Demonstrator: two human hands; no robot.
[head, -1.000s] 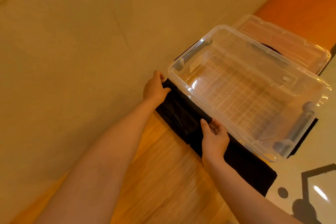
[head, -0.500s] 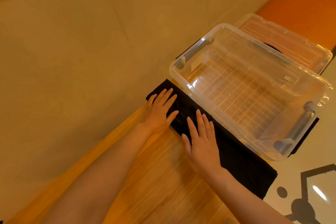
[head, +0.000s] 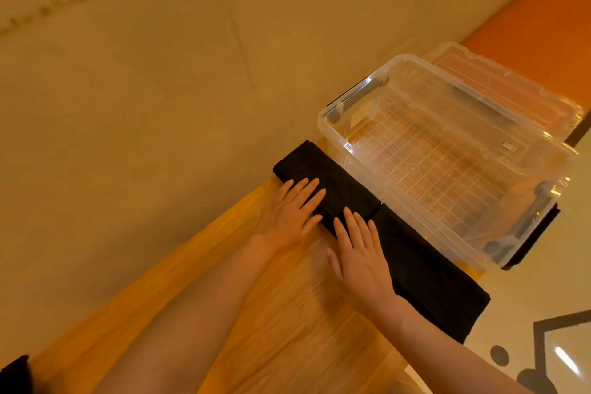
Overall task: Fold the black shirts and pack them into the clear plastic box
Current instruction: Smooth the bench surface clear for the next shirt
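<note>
A black shirt [head: 415, 259] lies in a long narrow strip on the wooden table, along the near side of the clear plastic box [head: 335, 124]. Its left part is doubled over into a thicker fold. My left hand [head: 292, 211] lies flat with straight fingers on the near edge of that fold. My right hand [head: 359, 249] lies flat beside it, fingers spread on the shirt near the fold's end. The box holds nothing. More black cloth shows under the box's right end [head: 537, 233].
The box's clear lid [head: 499, 73] lies behind the box. The wooden table [head: 287, 329] runs toward me; a beige wall rises at its left edge. To the right is a pale floor with dark markings [head: 543, 326]. A dark object [head: 14, 374] shows at bottom left.
My hands held the shirt's end against the box a second ago; they have folded it back toward me and now lie flat, pressing the fold.
</note>
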